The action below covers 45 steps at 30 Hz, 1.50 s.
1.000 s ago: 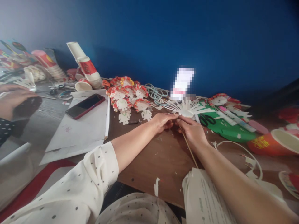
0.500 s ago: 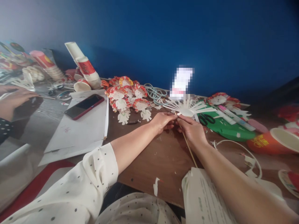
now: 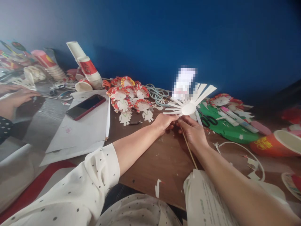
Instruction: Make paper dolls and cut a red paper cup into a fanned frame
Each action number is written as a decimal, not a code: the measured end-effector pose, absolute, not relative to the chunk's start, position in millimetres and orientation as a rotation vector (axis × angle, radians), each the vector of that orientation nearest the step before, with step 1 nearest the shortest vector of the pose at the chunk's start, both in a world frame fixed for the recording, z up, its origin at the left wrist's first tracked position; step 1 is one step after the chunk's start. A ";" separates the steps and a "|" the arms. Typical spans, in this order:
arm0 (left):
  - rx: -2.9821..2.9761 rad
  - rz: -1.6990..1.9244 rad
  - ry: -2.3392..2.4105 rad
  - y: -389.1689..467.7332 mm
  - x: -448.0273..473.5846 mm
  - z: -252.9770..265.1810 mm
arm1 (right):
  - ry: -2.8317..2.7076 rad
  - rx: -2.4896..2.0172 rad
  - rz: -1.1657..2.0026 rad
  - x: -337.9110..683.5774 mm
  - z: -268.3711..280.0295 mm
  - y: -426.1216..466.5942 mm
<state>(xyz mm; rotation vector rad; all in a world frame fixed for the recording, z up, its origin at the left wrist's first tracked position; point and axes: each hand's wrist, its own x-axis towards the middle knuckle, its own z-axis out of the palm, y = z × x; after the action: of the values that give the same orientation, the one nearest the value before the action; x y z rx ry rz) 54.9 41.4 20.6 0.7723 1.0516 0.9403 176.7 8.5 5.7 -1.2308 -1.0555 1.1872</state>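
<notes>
A white paper cup cut into strips fans out just above my fingertips, its round base facing me. My left hand is closed, thumb and fingers pinched at the lower edge of the cut cup. Right against it, my right hand is closed in a pinch on a thin wooden stick, which slants down toward the table's front edge. The fingers hide the stick's upper end and where it meets the cup. Black-handled scissors lie just right of my right hand.
Left of my arms, a phone rests on white sheets. Paper dolls with red frills pile up behind. Paper cups lean by the blue wall. An orange cup lies at right. Another person's hand is at far left.
The cut paper cup has turned and tilted: its round base now faces me more, and strips on the right point upward. Both hands stay nearly in place.
</notes>
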 end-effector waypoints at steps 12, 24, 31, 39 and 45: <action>0.790 0.922 0.996 44.6 54.3 16.6 | -0.868 -1.214 1.284 174.6 9.1 8.4; 0.747 0.951 1.016 42.3 55.5 16.8 | -0.818 -1.207 1.308 172.7 13.1 7.1; 0.811 0.874 0.956 41.4 51.3 20.4 | -0.818 -1.251 1.231 174.4 13.9 7.9; 0.777 0.910 0.972 41.3 52.0 20.9 | -0.800 -1.258 1.220 177.2 12.8 9.0; 0.755 0.946 1.015 40.9 55.7 19.0 | -0.830 -1.252 1.187 178.9 6.1 10.6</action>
<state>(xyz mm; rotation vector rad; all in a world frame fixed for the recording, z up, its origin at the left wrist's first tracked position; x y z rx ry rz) 55.7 40.9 19.0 0.7549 1.0148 0.9458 178.9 10.6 6.1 -1.2525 -0.8303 1.1869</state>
